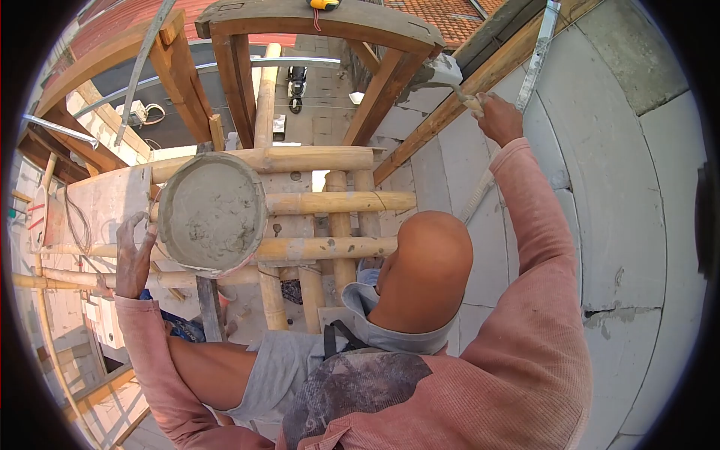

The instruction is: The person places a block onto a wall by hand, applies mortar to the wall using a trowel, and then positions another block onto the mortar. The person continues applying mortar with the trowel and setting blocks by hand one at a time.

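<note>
My right hand (499, 120) is closed around the handle of a trowel (472, 103), arm stretched toward the far end of the block wall. The blade points away, right at a light block (441, 70) with wet grey mortar (418, 79) at its side, beside a timber post. On the left, a round bucket (259, 229) filled with wet grey mortar (214, 206) rests on the bamboo platform. My left hand (133, 251), dusted grey, is close beside the bucket's left rim with its fingers apart and nothing visible in them.
Bamboo poles (341, 202) form the platform, with gaps showing a drop below. A wooden frame (319, 22) stands ahead, carrying a yellow tape measure (324, 4). The block wall (622, 187) runs along my right, with a metal straightedge (538, 56) against it. A scooter (297, 86) is far below.
</note>
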The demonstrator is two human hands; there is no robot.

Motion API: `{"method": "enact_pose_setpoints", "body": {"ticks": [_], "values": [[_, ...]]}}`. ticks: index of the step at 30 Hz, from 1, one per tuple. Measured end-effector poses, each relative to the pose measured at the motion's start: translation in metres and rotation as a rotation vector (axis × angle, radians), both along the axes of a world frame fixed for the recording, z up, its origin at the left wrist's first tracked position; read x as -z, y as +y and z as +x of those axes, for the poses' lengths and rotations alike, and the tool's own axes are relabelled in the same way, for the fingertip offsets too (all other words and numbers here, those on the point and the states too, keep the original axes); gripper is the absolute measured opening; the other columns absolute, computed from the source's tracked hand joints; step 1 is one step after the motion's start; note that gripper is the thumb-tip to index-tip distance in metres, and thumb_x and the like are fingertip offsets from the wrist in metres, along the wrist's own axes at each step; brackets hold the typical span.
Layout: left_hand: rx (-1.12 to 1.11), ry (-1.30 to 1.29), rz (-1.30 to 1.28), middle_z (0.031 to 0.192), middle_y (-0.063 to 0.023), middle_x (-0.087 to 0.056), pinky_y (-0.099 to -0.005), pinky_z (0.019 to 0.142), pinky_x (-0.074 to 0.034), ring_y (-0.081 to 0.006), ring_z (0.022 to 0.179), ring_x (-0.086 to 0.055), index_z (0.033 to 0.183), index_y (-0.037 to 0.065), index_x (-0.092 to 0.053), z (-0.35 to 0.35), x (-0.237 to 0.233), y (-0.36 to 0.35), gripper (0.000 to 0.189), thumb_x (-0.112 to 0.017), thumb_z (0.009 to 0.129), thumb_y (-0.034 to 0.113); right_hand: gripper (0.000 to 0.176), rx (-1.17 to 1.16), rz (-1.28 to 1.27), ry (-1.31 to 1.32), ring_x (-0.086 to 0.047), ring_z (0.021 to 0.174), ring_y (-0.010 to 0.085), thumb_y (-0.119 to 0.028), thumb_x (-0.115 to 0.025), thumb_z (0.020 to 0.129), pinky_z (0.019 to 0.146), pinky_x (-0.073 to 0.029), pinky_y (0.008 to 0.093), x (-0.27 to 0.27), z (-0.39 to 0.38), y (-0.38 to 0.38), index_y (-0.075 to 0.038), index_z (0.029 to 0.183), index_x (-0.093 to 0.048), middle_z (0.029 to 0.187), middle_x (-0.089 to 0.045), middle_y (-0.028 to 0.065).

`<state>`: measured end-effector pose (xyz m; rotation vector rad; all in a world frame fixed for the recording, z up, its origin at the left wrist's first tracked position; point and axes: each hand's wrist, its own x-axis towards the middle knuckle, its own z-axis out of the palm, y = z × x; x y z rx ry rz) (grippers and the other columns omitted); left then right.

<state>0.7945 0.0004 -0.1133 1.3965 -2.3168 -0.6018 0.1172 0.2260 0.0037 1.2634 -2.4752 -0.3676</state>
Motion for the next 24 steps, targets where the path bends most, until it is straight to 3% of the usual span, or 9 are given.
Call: {"method": "enact_pose_setpoints", "body": {"ticks": [4, 7, 13, 16, 19, 22, 24], "values": [[-0.04, 0.009, 0.053, 0.136, -0.0183, -0.051, -0.0425, 0.113, -0.036, -0.0346, 0.132, -0.045, 0.135, 0.002, -0.053, -0.002, -0.001, 0.002, 0.047, -0.06, 0.102, 0.034, 0.029, -0.058, -0.089, 0.031, -0.071, 0.096, 0.0355, -0.028, -0.07, 0.091, 0.079, -0.057, 0.0509, -0.034, 0.002, 0.008, -0.015, 0.116, -0.066, 0.109, -0.069, 0.0073], [-0.017, 0.022, 0.04, 0.136, -0.0189, -0.051, -0.0424, 0.113, -0.035, -0.0347, 0.132, -0.045, 0.135, 0.002, -0.053, -0.005, 0.0, 0.0, 0.047, -0.061, 0.101, 0.035, 0.034, -0.001, -0.068, 0.042, -0.07, 0.101, 0.0342, -0.034, -0.069, 0.093, 0.083, -0.056, 0.0487, -0.045, 0.007, 0.017, -0.017, 0.122, -0.066, 0.115, -0.07, 0.0063], [-0.022, 0.013, 0.023, 0.136, -0.0195, -0.05, -0.0424, 0.114, -0.035, -0.0344, 0.133, -0.045, 0.135, 0.002, -0.054, -0.009, -0.005, 0.004, 0.048, -0.06, 0.101, 0.036, 0.04, 0.071, -0.137, 0.041, -0.07, 0.097, 0.0354, -0.036, -0.07, 0.092, 0.083, -0.055, 0.0498, -0.059, 0.036, 0.05, -0.015, 0.125, -0.067, 0.114, -0.071, 0.0078], [-0.022, 0.029, 0.028, 0.138, -0.0203, -0.05, -0.0426, 0.114, -0.035, -0.0351, 0.134, -0.044, 0.135, 0.002, -0.054, -0.003, -0.003, 0.004, 0.05, -0.06, 0.101, 0.037, 0.038, -0.059, -0.247, -0.023, -0.071, 0.088, 0.0312, -0.035, -0.073, 0.09, 0.076, -0.055, 0.0456, -0.055, 0.057, 0.069, -0.012, 0.119, -0.069, 0.1, -0.071, 0.0105], [-0.07, -0.041, 0.04, 0.14, -0.021, -0.05, -0.0427, 0.115, -0.034, -0.0359, 0.135, -0.043, 0.136, 0.003, -0.054, -0.001, -0.005, 0.007, 0.051, -0.06, 0.1, 0.039, 0.042, -0.093, -0.385, -0.578, -0.066, 0.078, 0.0218, -0.037, -0.074, 0.09, 0.071, -0.052, 0.0377, -0.052, 0.08, 0.069, -0.007, 0.119, -0.07, 0.083, -0.067, 0.0063], [-0.06, -0.044, 0.028, 0.141, -0.0221, -0.049, -0.0433, 0.116, -0.033, -0.0373, 0.137, -0.042, 0.137, 0.004, -0.054, 0.004, 0.0, 0.006, 0.053, -0.061, 0.1, 0.04, 0.045, -0.011, -0.349, -0.945, -0.06, 0.075, 0.0168, -0.037, -0.074, 0.091, 0.07, -0.049, 0.0323, -0.051, 0.12, 0.048, -0.001, 0.118, -0.07, 0.076, -0.062, 0.0], [-0.028, -0.054, 0.024, 0.141, -0.0238, -0.049, -0.0439, 0.115, -0.034, -0.0381, 0.137, -0.042, 0.137, 0.003, -0.054, 0.004, -0.004, 0.009, 0.053, -0.06, 0.1, 0.041, 0.044, -0.059, -0.258, -1.113, -0.06, 0.077, 0.0159, -0.036, -0.075, 0.091, 0.071, -0.049, 0.0307, -0.043, 0.137, 0.033, 0.0, 0.116, -0.07, 0.081, -0.063, -0.0016]]}}
